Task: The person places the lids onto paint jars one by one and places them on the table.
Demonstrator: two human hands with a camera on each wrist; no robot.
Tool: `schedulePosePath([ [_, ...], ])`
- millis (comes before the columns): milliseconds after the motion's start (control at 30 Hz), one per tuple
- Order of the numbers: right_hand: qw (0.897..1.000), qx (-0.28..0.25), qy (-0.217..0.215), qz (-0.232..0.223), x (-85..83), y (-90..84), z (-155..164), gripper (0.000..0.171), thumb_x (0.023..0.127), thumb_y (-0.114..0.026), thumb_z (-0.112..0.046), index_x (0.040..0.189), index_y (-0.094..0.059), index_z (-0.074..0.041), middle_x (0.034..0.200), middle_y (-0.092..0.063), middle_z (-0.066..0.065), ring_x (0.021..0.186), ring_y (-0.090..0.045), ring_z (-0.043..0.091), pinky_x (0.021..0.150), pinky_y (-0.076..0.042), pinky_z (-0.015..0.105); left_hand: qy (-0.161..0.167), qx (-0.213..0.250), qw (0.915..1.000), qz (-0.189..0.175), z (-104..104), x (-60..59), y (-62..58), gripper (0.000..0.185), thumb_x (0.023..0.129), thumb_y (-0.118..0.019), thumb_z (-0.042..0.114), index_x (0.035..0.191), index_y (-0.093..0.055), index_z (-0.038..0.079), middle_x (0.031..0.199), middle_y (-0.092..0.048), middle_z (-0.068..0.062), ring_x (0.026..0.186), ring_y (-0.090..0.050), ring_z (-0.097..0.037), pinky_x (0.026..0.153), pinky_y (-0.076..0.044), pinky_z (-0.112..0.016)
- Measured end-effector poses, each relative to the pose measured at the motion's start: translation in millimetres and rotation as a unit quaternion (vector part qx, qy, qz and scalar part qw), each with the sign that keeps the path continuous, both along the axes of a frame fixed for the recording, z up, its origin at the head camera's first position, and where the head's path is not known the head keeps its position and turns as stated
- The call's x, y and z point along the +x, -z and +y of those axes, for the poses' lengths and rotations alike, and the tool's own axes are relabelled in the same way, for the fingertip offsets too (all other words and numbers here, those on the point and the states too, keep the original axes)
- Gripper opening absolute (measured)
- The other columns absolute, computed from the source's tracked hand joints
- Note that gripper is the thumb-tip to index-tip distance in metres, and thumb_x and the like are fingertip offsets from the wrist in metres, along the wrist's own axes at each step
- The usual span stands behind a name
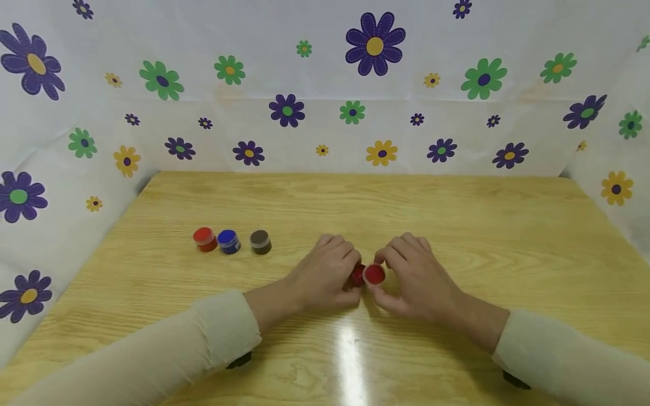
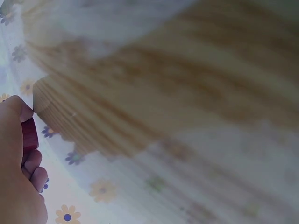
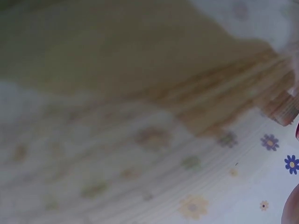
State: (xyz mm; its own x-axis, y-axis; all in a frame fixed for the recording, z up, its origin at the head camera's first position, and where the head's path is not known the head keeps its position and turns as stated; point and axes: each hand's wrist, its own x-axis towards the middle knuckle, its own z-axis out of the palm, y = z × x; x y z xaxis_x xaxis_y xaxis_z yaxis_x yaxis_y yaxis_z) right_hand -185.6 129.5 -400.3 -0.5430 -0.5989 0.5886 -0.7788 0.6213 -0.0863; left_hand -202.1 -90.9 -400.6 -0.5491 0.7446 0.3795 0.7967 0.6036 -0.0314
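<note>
Near the middle of the table, my left hand (image 1: 330,270) grips a small dark red paint pot (image 1: 358,275), mostly covered by the fingers. The left wrist view shows its red side (image 2: 30,135) between thumb and curled fingers. Right beside it, my right hand (image 1: 418,276) pinches a round red lid (image 1: 374,274) with a pale rim between thumb and forefinger. Pot and lid look close together or touching; I cannot tell which. Only a fingertip (image 3: 292,207) and a sliver of red show at the right wrist view's edge.
To the left on the wooden table (image 1: 457,214) stand a red paint pot (image 1: 205,239), a blue paint pot (image 1: 228,242) and a dark grey-brown paint pot (image 1: 260,242), all with lids on. A flower-printed white cloth (image 1: 325,73) hangs behind and along the sides.
</note>
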Motion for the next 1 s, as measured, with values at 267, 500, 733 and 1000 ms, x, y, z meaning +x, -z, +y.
schedulePosePath([
  [267,1.0,0.001,-0.014,0.0,2.0,2.8,0,0.03,0.077,-0.07,-0.031,0.096,-0.062,-0.009,0.088,-0.056,0.001,0.086,-0.047,0.018,0.077,-0.04,0.036,0.007,0.001,0.9999,0.014,3,2.7,1.9,0.024,0.074,-0.071,0.034,0.086,-0.062,0.014,0.083,-0.06,0.003,0.08,-0.051,-0.016,0.084,-0.042,-0.033],
  [500,1.0,-0.005,-0.017,-0.005,4.8,3.9,0,0.032,0.075,-0.073,-0.03,0.097,-0.062,-0.01,0.091,-0.057,0.002,0.087,-0.047,0.018,0.078,-0.041,0.038,0.017,0.0,0.9997,0.02,5,7.0,0.9,0.021,0.073,-0.071,0.031,0.081,-0.059,0.015,0.079,-0.057,0.005,0.077,-0.049,-0.015,0.082,-0.042,-0.031],
  [733,0.999,-0.011,-0.033,0.01,6.7,2.3,-2,0.032,0.075,-0.072,-0.029,0.097,-0.062,-0.008,0.092,-0.057,0.002,0.086,-0.046,0.019,0.076,-0.04,0.038,0.021,-0.006,0.9989,0.04,7,9.5,1.1,0.021,0.071,-0.07,0.031,0.077,-0.056,0.016,0.075,-0.054,0.005,0.075,-0.049,-0.015,0.081,-0.042,-0.031],
  [1000,0.999,0.005,-0.033,-0.012,0.1,-3.9,7,0.036,0.074,-0.076,-0.029,0.099,-0.062,-0.007,0.096,-0.057,0.002,0.09,-0.046,0.019,0.079,-0.04,0.04,0.029,0.002,0.9985,0.046,18,2.1,0.5,0.019,0.073,-0.068,0.029,0.081,-0.059,0.014,0.078,-0.056,0.003,0.076,-0.049,-0.016,0.081,-0.042,-0.031],
])
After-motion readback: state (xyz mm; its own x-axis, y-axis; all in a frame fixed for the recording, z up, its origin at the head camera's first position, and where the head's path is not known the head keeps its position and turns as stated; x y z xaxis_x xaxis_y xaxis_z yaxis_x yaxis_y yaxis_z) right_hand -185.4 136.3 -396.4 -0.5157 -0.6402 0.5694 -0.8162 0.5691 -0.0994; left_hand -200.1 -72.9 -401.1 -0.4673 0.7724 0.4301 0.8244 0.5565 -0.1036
